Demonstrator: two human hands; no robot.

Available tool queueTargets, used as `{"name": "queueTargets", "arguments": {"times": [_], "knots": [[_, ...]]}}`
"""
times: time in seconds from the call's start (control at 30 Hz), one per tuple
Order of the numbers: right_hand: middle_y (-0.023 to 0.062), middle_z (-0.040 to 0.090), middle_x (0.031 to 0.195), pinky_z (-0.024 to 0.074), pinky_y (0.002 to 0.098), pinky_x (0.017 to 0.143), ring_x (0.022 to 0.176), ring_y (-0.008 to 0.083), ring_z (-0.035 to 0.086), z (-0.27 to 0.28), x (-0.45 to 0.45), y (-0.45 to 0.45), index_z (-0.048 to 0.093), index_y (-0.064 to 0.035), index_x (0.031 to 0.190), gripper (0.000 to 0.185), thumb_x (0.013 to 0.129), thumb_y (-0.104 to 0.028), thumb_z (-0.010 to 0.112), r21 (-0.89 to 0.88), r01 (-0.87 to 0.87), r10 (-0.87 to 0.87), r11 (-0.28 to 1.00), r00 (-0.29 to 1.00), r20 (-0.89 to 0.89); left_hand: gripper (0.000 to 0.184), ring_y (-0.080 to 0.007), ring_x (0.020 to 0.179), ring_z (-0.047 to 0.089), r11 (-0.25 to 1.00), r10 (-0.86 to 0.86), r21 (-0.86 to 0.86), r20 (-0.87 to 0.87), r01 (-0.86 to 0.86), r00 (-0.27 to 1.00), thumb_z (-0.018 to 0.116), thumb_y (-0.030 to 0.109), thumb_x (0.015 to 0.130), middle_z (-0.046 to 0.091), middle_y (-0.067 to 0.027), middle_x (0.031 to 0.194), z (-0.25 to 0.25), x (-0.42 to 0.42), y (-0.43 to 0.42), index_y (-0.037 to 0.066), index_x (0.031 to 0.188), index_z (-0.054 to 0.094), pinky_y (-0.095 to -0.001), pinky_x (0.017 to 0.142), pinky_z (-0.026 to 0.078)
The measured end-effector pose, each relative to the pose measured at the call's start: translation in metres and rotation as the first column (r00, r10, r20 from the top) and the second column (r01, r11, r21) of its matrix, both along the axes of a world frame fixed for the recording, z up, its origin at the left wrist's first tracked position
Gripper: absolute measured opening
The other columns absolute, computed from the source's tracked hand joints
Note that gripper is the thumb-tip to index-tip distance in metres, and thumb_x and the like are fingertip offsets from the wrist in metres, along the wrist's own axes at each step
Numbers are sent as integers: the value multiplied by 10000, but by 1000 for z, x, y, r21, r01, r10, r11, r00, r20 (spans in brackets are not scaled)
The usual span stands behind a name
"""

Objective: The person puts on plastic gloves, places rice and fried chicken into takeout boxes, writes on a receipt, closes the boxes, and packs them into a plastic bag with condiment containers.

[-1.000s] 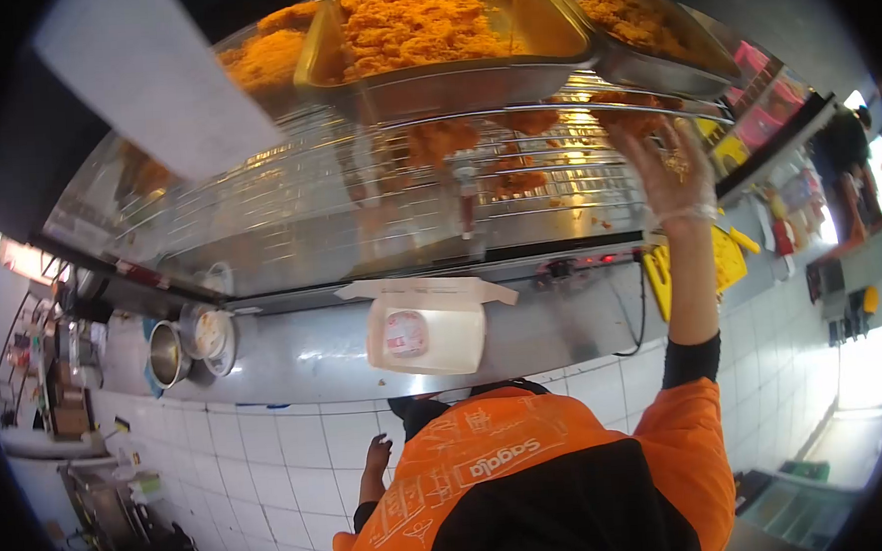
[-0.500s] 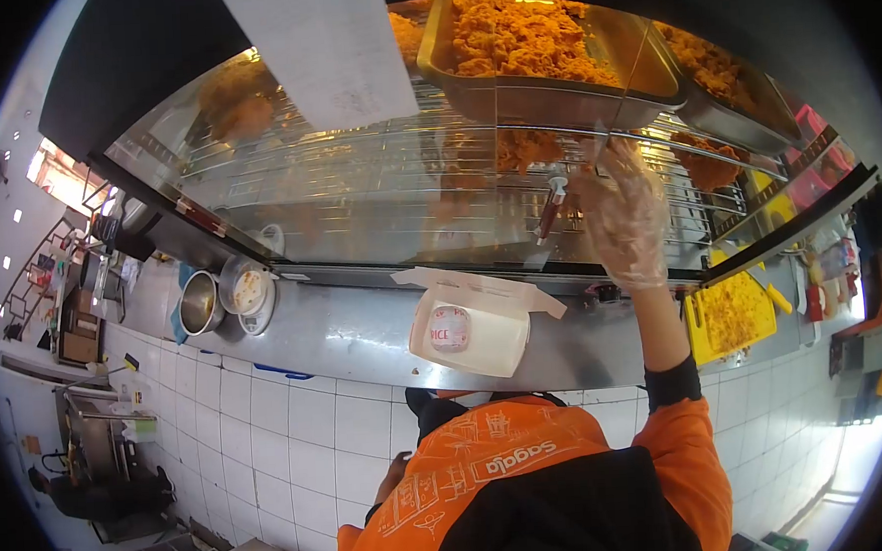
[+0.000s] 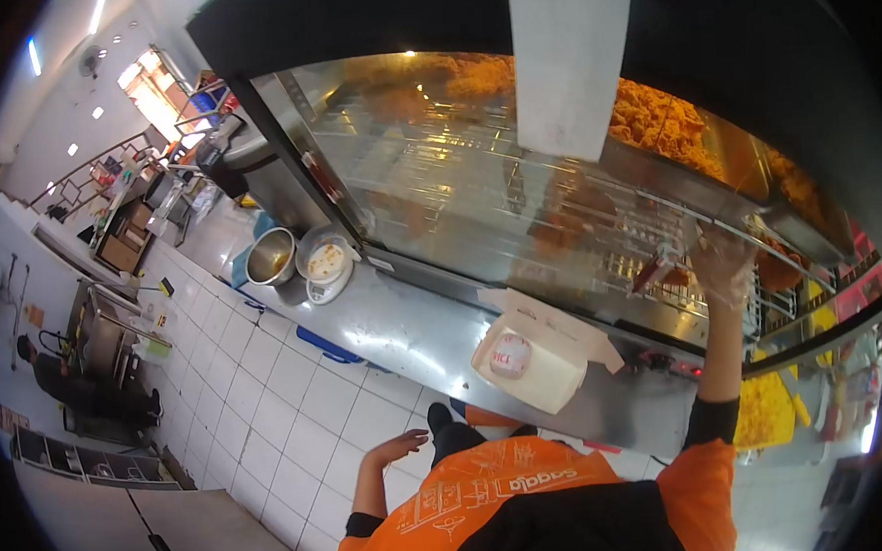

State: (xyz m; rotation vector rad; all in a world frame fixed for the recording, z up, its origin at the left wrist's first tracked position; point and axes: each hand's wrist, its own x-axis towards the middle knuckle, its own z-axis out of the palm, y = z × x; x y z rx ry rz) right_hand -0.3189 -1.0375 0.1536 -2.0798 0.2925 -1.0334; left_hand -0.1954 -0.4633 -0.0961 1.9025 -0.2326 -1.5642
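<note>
Just left of the person's clear-gloved right grip (image 3: pixel 724 264), a red-handled tool (image 3: pixel 650 273) slants from the fingers down and toward the left, its long axis pointing roughly back at the bench (image 3: pixel 404 322). Blur and glare hide the fingertips, so whether the right grip has closed on the tool or rests beside it cannot be told. It is plainly the nearer hand; the bare left grip (image 3: pixel 406 444) hangs well apart at the person's side, loose and empty, fingers extended, with tiled floor behind it.

Around the right grip spreads the wire rack (image 3: pixel 600 267) of a glass-fronted case (image 3: pixel 749 70). A browned, breaded piece (image 3: pixel 782 270) lies just to its right, and a metal tray (image 3: pixel 655 179) heaped with fried food stands beyond it.

Toward the left and the person's body from the right grip, an open carton (image 3: pixel 556 381) sits on the bench, its long side running roughly along the bench edge, a round paper-wrapped packet (image 3: pixel 510 355) inside. Below the right grip and slightly to its right rests a crumb-strewn yellow board (image 3: pixel 762 410).
</note>
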Motion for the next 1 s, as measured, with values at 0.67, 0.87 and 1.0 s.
{"name": "queueTargets", "arguments": {"times": [0.67,0.87,1.0], "knots": [[101,461,1136,427,321,838,945,160,484,-199,-98,204,343,-110,1341,565,867,-203,637,682,283,-281,674,952,-117,722,-254,1246,455,-170,799,-638,357,751,484,631,-46,804,337,-139,1431,437,59,-316,54,1430,285,-352,1027,393],[148,451,1225,435,350,899,1027,213,518,-200,-64,217,282,-117,1417,641,878,-178,622,772,390,-99,503,913,-397,618,-259,1161,502,267,338,-730,682,629,648,505,-52,800,485,-128,1282,278,62,-259,115,1392,451,-328,988,383],[202,230,1518,185,383,1153,1409,340,216,-175,-27,228,178,-59,1478,663,927,-181,526,260,516,-164,816,638,-752,563,-304,1142,523,784,185,-526,704,329,685,471,-68,727,558,-165,1191,81,165,-144,61,1268,562,-363,990,404]]}}
